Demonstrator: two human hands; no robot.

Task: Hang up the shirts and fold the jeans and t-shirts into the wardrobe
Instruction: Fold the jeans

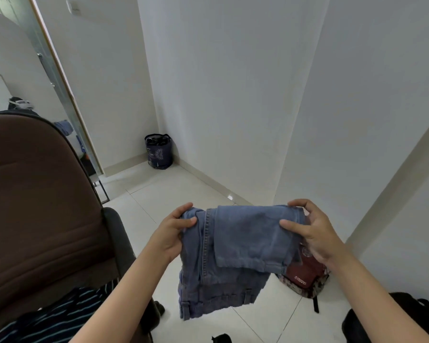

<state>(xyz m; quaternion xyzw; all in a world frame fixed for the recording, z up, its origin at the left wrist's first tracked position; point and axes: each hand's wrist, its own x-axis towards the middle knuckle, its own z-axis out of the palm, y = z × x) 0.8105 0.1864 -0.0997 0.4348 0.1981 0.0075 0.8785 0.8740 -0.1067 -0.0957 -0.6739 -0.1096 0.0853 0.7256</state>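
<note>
jeans (pixel 235 248) folded, hanging between grips; left hand (pixel 170 233) pinching; right hand (pixel 312 233) pinching

Blue jeans (pixel 233 256); maroon backpack (pixel 305 276); brown chair (pixel 40 194).

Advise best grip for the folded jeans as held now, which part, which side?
Grip the top fold edge of the jeans at its two ends, from either side, as the left hand and right hand do: thumbs in front, fingers behind. Layers hang doubled there; the waistband dangles loose below.
</note>
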